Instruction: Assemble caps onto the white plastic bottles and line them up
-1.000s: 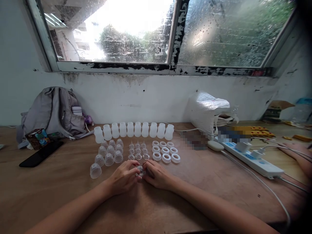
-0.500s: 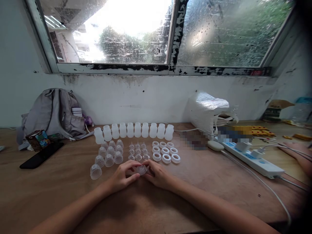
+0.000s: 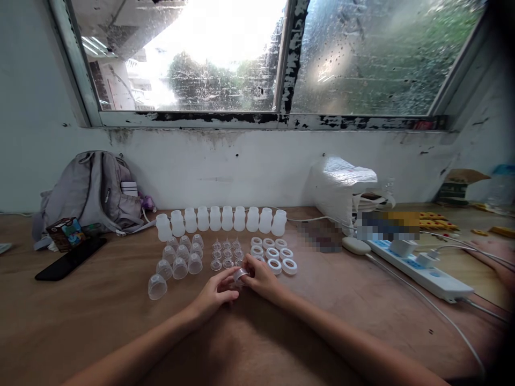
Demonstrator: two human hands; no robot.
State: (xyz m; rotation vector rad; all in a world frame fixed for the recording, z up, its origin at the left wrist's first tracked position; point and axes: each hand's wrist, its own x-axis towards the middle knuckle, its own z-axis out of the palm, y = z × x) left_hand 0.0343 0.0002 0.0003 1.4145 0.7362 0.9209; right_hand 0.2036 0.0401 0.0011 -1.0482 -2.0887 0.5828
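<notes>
Both hands meet over the tabletop, fingers closed around a clear bottle nipple with a pale rim. My left hand grips its left side between thumb and fingers. My right hand pinches it from the right, covering part of it. Just beyond stand rows of clear bottle nipples, and white collar rings lie to their right, some hidden behind my right hand. Clear dome caps are set out to the left. A row of frosted baby bottles stands behind them all.
A grey backpack, a small box and a black phone are at the left. At the right are a white bag, a power strip with cables, and another person's hand. A wall and window are behind.
My hands have moved slightly up and to the right with the nipple. It is turned so its pale rim shows, and my right fingers now reach over its top.
</notes>
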